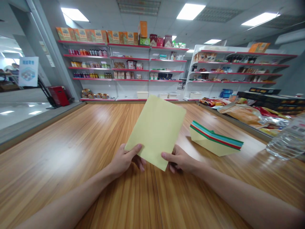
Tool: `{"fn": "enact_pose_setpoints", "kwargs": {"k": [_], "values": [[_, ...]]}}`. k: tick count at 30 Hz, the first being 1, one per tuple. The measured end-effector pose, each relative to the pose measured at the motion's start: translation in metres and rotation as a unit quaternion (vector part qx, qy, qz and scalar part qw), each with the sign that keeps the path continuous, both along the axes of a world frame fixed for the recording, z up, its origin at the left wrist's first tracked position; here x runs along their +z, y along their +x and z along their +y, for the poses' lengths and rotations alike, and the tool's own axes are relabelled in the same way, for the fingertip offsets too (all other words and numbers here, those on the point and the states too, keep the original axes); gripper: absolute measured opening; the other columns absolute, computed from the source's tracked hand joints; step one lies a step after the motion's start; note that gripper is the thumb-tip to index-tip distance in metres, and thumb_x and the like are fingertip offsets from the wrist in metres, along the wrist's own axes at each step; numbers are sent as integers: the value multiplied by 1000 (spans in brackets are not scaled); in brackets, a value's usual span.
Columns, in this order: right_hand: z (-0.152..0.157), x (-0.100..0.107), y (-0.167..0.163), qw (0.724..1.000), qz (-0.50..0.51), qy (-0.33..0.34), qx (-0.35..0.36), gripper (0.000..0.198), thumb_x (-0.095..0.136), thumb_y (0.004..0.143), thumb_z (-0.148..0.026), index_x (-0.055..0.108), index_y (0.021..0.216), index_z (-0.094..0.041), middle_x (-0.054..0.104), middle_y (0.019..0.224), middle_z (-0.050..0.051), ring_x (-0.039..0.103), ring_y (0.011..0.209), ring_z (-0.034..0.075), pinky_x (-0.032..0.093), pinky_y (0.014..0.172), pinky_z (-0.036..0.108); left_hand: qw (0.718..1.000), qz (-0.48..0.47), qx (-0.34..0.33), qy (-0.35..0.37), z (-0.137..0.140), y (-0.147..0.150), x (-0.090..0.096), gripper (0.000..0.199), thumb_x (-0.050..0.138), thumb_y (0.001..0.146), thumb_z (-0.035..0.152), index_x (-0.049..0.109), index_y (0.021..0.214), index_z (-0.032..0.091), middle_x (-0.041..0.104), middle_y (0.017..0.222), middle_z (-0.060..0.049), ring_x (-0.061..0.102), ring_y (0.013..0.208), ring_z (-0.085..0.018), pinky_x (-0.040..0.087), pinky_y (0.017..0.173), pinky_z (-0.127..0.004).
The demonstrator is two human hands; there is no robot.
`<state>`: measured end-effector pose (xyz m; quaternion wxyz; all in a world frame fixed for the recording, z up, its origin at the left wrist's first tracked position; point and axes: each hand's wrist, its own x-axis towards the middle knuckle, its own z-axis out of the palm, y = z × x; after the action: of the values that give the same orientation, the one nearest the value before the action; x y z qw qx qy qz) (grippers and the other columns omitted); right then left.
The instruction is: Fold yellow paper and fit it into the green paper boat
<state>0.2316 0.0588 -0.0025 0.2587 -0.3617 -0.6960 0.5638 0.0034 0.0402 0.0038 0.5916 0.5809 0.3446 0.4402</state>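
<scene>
Tilted above the wooden table (pixel 71 165) is a pale yellow sheet of paper (pixel 157 127), held at its lower end by both hands. My left hand (pixel 128 159) pinches the lower left corner, thumb on the front face and fingers behind. At the lower right edge, my right hand (pixel 177 159) grips the sheet the same way. Whether the paper is a single layer or folded, I cannot tell. To the right of the sheet stands a folded paper boat (pixel 214 140), pale yellow below with green, blue, white and red stripes along its upper edge.
A clear plastic bottle (pixel 286 143) is at the right edge. Beyond the table's right side lie snack packets (pixel 247 113) and black boxes (pixel 274 100). Stocked shelves (pixel 130 58) line the back. A red box-like object (pixel 58 95) stands on the floor at left.
</scene>
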Motion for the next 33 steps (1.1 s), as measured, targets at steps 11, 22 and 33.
{"fn": "enact_pose_setpoints", "kwargs": {"k": [11, 22, 33], "values": [[2, -8, -3, 1000, 5, 9, -16, 53, 50, 76, -62, 54, 60, -12, 46, 39, -3, 39, 31, 6, 25, 31, 18, 998, 13, 46, 42, -2, 1, 1, 38, 53, 83, 43, 61, 72, 7, 64, 59, -9, 63, 49, -20, 54, 45, -31], [3, -5, -4, 993, 52, -16, -108, 43, 62, 73, -54, 55, 66, -12, 50, 43, -2, 41, 34, 6, 25, 32, 16, 997, -2, 82, -6, 0, 0, -2, 40, 67, 72, 44, 65, 76, 4, 67, 70, -13, 65, 55, -22, 55, 42, -30], [7, -9, -9, 981, 100, -44, -161, 43, 65, 70, -54, 55, 74, -13, 54, 48, -1, 45, 35, 6, 22, 29, 15, 980, -12, 192, 58, 1, 0, 0, 33, 63, 75, 41, 68, 77, 8, 70, 75, -8, 66, 66, -22, 60, 59, -35]]}}
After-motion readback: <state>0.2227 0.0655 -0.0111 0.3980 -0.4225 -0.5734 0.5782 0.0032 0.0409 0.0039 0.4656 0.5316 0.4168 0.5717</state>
